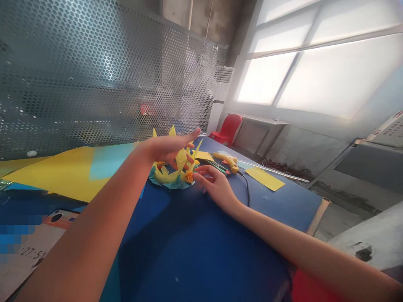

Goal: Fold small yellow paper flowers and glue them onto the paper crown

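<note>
A yellow and teal paper crown (171,180) with upright pointed yellow pieces stands on the blue table. Over its far side reaches my left hand (166,147), thumb stretched out and fingers bent down inside the ring, steadying it from behind a yellow point. An orange paper flower (189,176) is at the crown's right front. My right hand (215,184) pinches this flower between thumb and fingertips. Just beyond the right hand lies a yellow glue gun (228,161) with a black cord.
Yellow paper sheets (72,167) and a light blue sheet (110,159) lie at left, near a phone (40,247). A yellow paper piece (266,178) is at right on the blue table (189,251). A perforated metal screen (94,75) and red chair (228,128) stand behind.
</note>
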`<state>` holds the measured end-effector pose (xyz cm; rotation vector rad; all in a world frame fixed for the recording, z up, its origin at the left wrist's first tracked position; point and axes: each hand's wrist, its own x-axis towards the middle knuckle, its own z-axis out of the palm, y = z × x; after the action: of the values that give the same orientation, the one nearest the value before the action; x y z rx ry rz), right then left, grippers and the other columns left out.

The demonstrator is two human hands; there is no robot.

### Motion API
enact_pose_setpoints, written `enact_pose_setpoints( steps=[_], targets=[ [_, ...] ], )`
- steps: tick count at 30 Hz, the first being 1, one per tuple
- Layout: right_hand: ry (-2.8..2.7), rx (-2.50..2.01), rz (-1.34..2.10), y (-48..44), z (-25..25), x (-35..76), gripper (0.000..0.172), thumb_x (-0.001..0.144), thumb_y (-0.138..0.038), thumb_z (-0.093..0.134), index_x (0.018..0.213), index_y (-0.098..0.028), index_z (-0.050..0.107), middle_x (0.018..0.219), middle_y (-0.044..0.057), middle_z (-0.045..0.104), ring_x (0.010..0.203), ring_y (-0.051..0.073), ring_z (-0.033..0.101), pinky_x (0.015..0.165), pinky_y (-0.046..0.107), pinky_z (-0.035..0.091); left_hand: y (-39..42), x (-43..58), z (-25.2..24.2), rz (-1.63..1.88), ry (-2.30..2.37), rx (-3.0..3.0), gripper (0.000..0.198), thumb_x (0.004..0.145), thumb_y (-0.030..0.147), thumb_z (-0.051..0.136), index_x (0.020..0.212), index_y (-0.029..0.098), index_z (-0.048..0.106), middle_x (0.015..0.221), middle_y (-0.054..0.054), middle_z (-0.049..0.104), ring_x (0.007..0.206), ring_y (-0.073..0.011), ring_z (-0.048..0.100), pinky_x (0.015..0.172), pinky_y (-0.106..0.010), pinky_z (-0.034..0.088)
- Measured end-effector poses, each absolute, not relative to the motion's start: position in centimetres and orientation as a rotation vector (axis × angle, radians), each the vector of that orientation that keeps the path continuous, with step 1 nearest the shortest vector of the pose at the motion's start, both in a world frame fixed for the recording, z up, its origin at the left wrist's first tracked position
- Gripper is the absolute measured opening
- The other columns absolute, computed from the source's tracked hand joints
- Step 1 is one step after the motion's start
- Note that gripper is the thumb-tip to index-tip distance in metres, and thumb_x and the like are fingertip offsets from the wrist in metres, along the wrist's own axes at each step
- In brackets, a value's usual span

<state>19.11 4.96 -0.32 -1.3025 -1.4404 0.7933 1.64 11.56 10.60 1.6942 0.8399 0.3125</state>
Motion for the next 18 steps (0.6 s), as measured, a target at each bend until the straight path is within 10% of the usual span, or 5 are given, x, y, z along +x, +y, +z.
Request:
enact_pose_setpoints(
  steps=[9,18],
  targets=[
    [-1.399,-1.379,0.792,5.0,0.0,19.1,0.029,0.094,-0.034,0.056,0.115,-0.015,0.059,0.108,0.007,0.064,0.087,0.017,0.065,0.074,0.036,0.056,11.2,1.6,11.6,0.425,0.86,1.695,0.08,0.083,0.059,0.055,0.142,0.008,0.034,0.127,-0.025,0.061,0.107,-0.0334,0.067,0.088,-0.04,0.052],
    [-1.401,-1.309,0.687,4.5,0.3,19.2,0.024,0.095,-0.036,0.055,0.101,-0.014,0.061,0.085,0.001,0.063,0.064,0.01,0.06,0.057,0.025,0.052,11.4,-2.1,14.5,0.866,1.01,1.784,0.058,0.071,0.025,0.077,0.124,0.016,0.057,0.117,-0.009,0.07,0.115,-0.0246,0.061,0.1,-0.032,0.045]
  ],
)
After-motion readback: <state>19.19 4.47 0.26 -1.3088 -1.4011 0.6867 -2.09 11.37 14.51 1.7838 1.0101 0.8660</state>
